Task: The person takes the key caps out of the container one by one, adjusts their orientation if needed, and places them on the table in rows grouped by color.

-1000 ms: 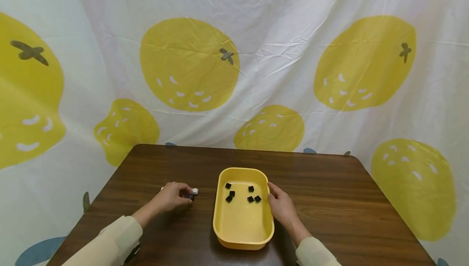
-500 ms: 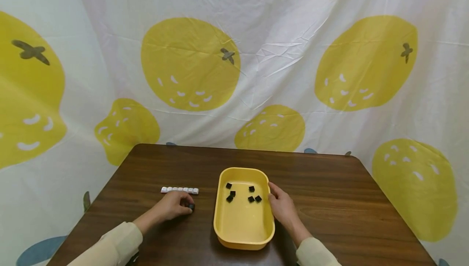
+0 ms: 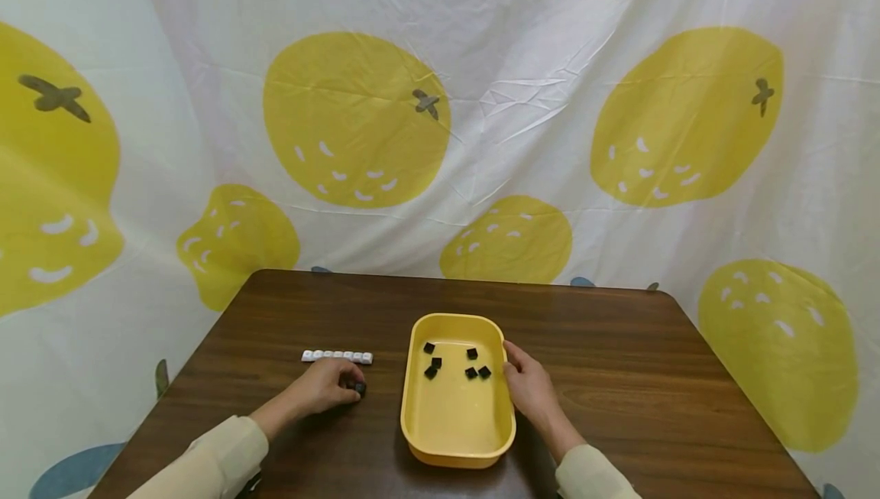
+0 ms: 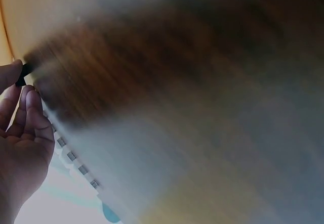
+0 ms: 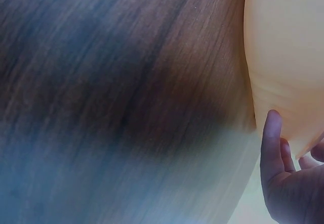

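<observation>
My left hand (image 3: 321,388) pinches a small black keycap (image 3: 360,389) between thumb and fingertips, low over the table left of the yellow tray (image 3: 457,457). In the left wrist view the black keycap (image 4: 23,75) shows dark between thumb and finger. Just beyond this hand, several white keycaps (image 3: 337,355) stand in a straight row, side by side. My right hand (image 3: 532,388) holds the tray by its right wall, with the thumb at the rim. The right wrist view shows fingers (image 5: 272,125) against the tray's outer side.
Several black keycaps (image 3: 470,373) lie scattered in the far half of the tray. The dark wooden table (image 3: 639,377) carries everything. Behind its far edge hangs a white cloth (image 3: 509,124) printed with yellow lemons.
My left hand has come nearer to me with the black keycap, away from the right end of the white row, which now shows whole. The right hand and tray stay put.
</observation>
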`<state>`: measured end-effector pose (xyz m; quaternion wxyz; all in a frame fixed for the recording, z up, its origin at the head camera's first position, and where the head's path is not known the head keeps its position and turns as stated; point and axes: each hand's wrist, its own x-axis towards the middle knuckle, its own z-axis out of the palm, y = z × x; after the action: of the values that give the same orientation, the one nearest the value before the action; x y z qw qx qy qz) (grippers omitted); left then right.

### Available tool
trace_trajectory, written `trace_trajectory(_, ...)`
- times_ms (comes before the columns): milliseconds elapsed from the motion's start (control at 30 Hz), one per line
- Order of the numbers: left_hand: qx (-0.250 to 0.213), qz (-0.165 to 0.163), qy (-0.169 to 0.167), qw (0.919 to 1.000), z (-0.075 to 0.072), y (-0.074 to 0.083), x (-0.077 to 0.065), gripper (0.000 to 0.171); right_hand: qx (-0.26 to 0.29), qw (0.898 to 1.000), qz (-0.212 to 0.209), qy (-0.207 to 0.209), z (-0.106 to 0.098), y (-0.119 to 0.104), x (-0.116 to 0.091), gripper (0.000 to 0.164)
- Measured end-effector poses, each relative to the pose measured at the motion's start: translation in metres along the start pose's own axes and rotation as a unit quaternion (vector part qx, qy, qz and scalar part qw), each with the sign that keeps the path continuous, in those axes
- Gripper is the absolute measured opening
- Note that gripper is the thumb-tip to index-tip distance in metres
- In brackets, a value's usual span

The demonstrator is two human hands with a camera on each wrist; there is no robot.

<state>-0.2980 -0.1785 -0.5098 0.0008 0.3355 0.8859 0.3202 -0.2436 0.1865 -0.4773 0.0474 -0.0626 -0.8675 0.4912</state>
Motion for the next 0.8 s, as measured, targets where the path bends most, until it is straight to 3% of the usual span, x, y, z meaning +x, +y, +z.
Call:
trace_trajectory(133,-0.005,0.007,-0.002,1.0,0.0,0.0,0.0,0.017,-0.001,1.0,0.002,0.001,0.0,-0.001,0.0,0.045)
trace_trajectory(567,-0.028,-0.012,-0.001,0.9995,-0.012,0.005,-0.002,0.028,-0.005,1.0,0.003,0.006,0.0,0.0,0.002,0.046)
trace_trajectory(800,-0.019,-0.05,0.025,0.9983,-0.018,0.024,0.013,0.028,-0.009,1.0,0.008,0.003,0.0,0.0,0.001,0.045)
